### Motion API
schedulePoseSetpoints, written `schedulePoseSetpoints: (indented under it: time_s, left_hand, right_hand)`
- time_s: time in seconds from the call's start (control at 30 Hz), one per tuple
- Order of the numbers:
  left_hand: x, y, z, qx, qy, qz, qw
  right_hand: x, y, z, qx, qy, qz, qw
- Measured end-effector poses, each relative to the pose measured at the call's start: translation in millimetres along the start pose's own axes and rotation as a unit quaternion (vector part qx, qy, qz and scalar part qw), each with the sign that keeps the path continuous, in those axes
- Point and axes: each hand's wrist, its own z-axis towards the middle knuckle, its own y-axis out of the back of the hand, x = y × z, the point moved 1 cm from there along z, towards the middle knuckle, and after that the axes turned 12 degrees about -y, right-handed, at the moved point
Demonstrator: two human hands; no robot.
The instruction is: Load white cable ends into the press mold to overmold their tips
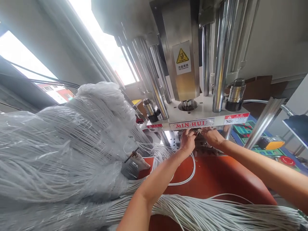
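Observation:
Both hands reach under the front plate of a metal press (166,125), above its lower mold area (204,148). My left hand (188,140) has its fingers bent together at the plate's lower edge; a white cable (193,166) loops down beside it. Close by on the right, my right hand (213,136) has its fingertips pressed together at a small light piece too small to make out. The plate partly hides the fingertips of both hands.
Plastic-wrapped white cables (72,138) are piled at left. A thick cable bundle (204,211) crosses the orange-red surface (216,179) in front. Vertical steel rods (222,57) flank the heated barrel (185,83). A control panel with a red button (286,160) stands right.

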Motion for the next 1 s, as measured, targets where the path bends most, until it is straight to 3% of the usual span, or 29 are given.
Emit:
schedulePoseSetpoints:
  time_s: [0.23,0.37,0.5,0.6,0.73,0.83,1.0]
  left_hand:
    - [6.4,22.6,-17.3,-0.089,0.085,-0.031,0.992]
    - [10.1,33.9,-18.4,-0.030,0.076,0.038,0.996]
    - [2.9,27.2,-19.2,0.047,0.032,0.076,0.995]
    - [0.0,21.7,-20.0,0.029,0.058,0.064,0.996]
    - [9.1,25.9,-19.5,-0.041,0.174,0.053,0.982]
    - [17.8,31.1,-19.4,-0.007,0.213,0.052,0.976]
    - [21.5,32.0,-21.5,0.058,0.164,0.034,0.984]
  right_hand:
    - [7.4,14.1,-8.5,0.010,-0.020,-0.054,0.998]
    - [24.9,8.8,-10.5,0.006,-0.018,-0.093,0.995]
    - [32.7,5.3,-11.9,0.016,-0.035,-0.110,0.993]
    - [33.4,8.1,-10.3,0.027,-0.046,-0.116,0.992]
    - [41.5,17.1,-4.2,0.044,-0.047,-0.124,0.990]
    - [51.6,23.1,1.0,0.054,-0.042,-0.131,0.989]
    - [56.4,21.6,6.1,0.071,-0.031,-0.135,0.988]
